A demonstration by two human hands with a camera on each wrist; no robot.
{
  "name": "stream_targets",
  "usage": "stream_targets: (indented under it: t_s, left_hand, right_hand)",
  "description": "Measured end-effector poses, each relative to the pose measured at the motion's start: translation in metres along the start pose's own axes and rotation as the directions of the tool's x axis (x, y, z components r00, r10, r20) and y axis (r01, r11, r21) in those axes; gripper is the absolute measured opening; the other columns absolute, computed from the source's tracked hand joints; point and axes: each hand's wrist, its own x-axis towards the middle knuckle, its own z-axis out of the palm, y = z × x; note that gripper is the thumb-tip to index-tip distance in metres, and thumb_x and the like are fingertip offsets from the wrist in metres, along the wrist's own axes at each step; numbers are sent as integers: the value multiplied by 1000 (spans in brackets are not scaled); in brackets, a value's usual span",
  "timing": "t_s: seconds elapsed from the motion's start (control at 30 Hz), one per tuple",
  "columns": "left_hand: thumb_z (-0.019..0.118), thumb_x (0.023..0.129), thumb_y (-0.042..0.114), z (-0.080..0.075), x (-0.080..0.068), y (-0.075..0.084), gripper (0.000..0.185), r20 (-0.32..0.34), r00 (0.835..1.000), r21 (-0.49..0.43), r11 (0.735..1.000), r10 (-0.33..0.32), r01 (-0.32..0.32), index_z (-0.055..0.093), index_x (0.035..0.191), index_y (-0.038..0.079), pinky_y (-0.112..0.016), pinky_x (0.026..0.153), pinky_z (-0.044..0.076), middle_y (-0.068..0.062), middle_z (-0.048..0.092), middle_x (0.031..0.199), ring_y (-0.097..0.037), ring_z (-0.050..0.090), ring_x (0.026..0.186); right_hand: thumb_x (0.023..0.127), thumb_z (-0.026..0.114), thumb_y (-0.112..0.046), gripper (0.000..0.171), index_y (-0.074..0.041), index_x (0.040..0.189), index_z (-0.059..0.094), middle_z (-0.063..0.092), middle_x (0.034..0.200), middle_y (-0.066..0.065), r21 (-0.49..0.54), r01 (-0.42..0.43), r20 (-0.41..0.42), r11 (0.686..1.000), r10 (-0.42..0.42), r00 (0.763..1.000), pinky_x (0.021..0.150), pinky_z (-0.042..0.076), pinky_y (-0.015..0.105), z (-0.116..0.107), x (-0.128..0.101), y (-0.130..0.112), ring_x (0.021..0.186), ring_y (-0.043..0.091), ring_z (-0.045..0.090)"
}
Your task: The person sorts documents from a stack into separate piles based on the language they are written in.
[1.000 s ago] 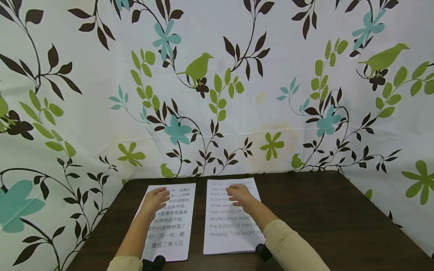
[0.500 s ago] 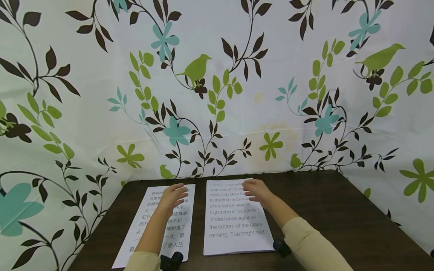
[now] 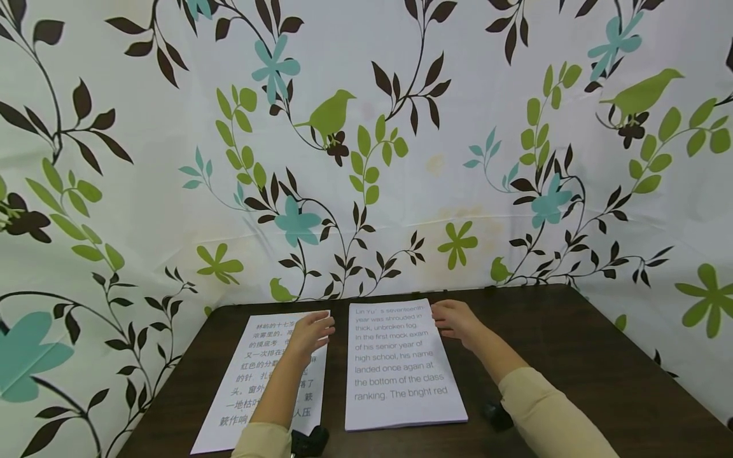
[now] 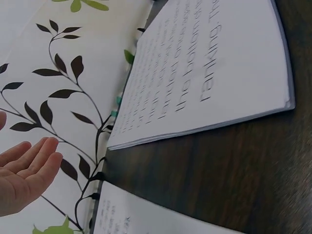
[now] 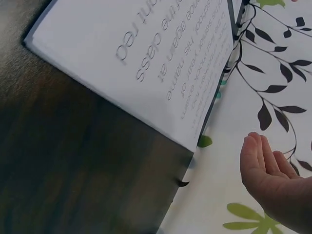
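Note:
Two white paper stacks lie side by side on a dark wooden table [image 3: 544, 356]. The left sheet [image 3: 246, 388] carries Chinese text; the right stack [image 3: 395, 369] carries English text. My left hand [image 3: 312, 334] hovers with relaxed fingers over the left sheet's far right corner, holding nothing. My right hand [image 3: 455, 318] is open just off the right stack's far right edge, above the bare table. In the left wrist view my left hand [image 4: 24, 173] shows straight fingers beside the English stack [image 4: 209, 73]. The right wrist view shows my right hand [image 5: 273, 180] open, away from that stack [image 5: 146, 58].
A floral cloth [image 3: 366, 140] with green birds and brown leaves hangs right behind the table and wraps both sides. Bare table lies to the right of the English stack. A narrow gap [image 3: 338, 369] separates the two papers.
Both hands have slid rightward: the left from the Chinese sheet's left part to its right corner, the right off the English stack onto the table beside it, uncovering the text.

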Motion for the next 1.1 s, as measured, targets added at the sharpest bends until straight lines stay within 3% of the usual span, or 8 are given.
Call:
stream_targets:
  t_s: [0.07, 0.23, 0.7, 0.93, 1.1]
  left_hand:
    - [55, 83, 23, 5, -15, 13, 49, -8, 1000, 1, 1000, -7, 7, 42, 122, -3, -44, 83, 40, -21, 50, 114, -29, 52, 98]
    - [53, 84, 14, 10, -32, 21, 44, -7, 1000, -15, 1000, -16, 16, 42, 120, -8, -41, 81, 42, -25, 48, 113, -33, 51, 99]
    - [50, 84, 13, 23, -35, -10, 44, 17, 998, 59, 996, -64, 63, 40, 118, -13, -42, 80, 43, -30, 43, 115, -38, 47, 102]
    - [50, 85, 12, 32, -39, -19, 43, 14, 993, 82, 990, -113, 112, 40, 118, -14, -43, 79, 42, -30, 42, 116, -39, 46, 102]
    - [50, 85, 11, 36, -38, -23, 42, 19, 994, 66, 992, -108, 107, 40, 116, -15, -43, 77, 44, -30, 44, 113, -38, 48, 100]
  right_hand:
    - [89, 46, -22, 43, 7, 120, 40, 47, 113, 26, 19, 2, 0, 1000, -2, 1000, 82, 40, 45, -4, 0, 3, 102, 39, 46]
    - [89, 44, -21, 44, 10, 121, 37, 44, 115, 30, 47, -7, 0, 999, 7, 1000, 82, 40, 44, -11, -5, 11, 104, 41, 44]
    - [88, 46, -20, 43, 13, 115, 41, 44, 112, 31, 41, -73, -30, 996, 75, 997, 79, 41, 46, -13, -10, 52, 100, 40, 45]
    - [88, 45, -16, 40, 15, 113, 42, 42, 114, 32, 44, -84, -49, 996, 86, 995, 78, 42, 45, -4, -14, 68, 101, 42, 44]
    - [87, 46, -15, 39, 15, 111, 45, 45, 112, 29, 54, -98, -63, 994, 101, 993, 78, 42, 46, 0, -15, 73, 100, 40, 45]
